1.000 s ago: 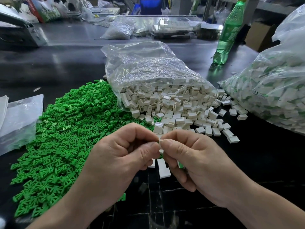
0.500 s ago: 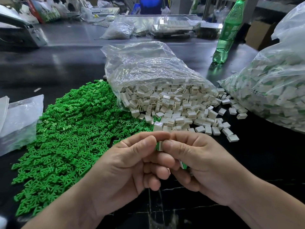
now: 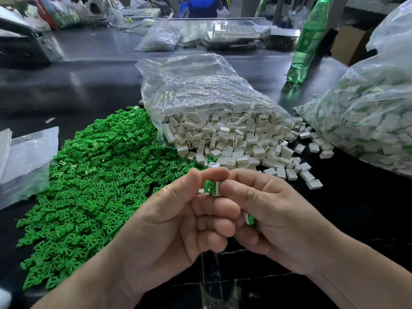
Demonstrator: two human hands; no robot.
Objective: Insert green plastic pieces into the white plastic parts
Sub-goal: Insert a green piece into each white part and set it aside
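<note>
Both hands meet low in the middle of the view. My left hand and my right hand pinch together one small white part with a green piece showing at its face. Deeper in my right hand's curled fingers sits another white-and-green part, mostly hidden. A wide heap of loose green pieces covers the table on the left. Loose white parts spill from the mouth of a clear bag just beyond my hands.
A second clear bag, full of white parts with green in them, lies at the right. A green plastic bottle stands behind it. An empty plastic bag lies at the left edge. The dark table holds more bags and clutter farther back.
My hands have drawn closer together and lifted slightly. The green piece now shows at the white part between my fingertips, and the loose white parts under my hands are covered from sight.
</note>
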